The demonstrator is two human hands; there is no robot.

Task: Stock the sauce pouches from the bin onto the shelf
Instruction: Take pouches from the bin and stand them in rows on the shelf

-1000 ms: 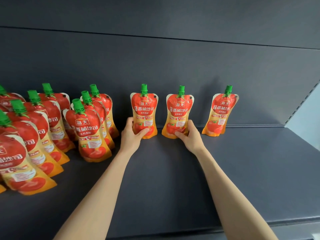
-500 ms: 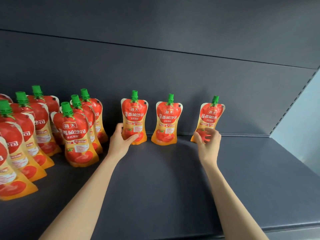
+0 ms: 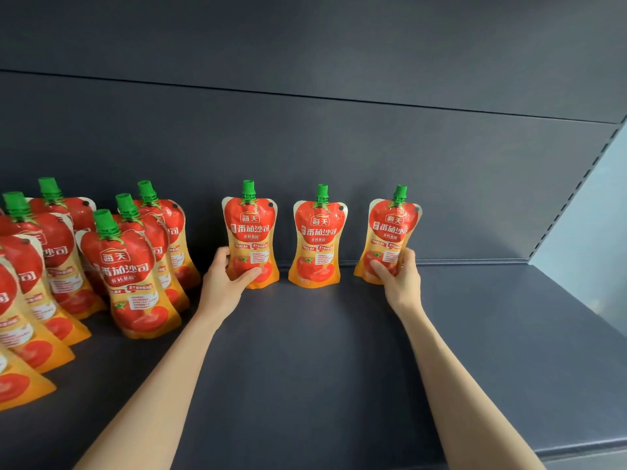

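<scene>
Three red-and-orange sauce pouches with green caps stand upright along the back of the dark grey shelf (image 3: 305,351). My left hand (image 3: 225,283) grips the lower part of the left pouch (image 3: 250,228). The middle pouch (image 3: 319,239) stands free between my hands. My right hand (image 3: 397,279) is closed around the bottom of the right pouch (image 3: 393,228), which leans slightly. The bin is out of view.
Several more pouches (image 3: 129,273) stand in rows at the left of the shelf, reaching toward the front edge. The shelf's back panel (image 3: 339,147) rises behind the row. A perforated upright (image 3: 573,198) bounds the shelf on the right.
My right hand left the middle pouch, moved right and closed on the right pouch. My left hand kept its hold on the left pouch. The view shifted slightly.
</scene>
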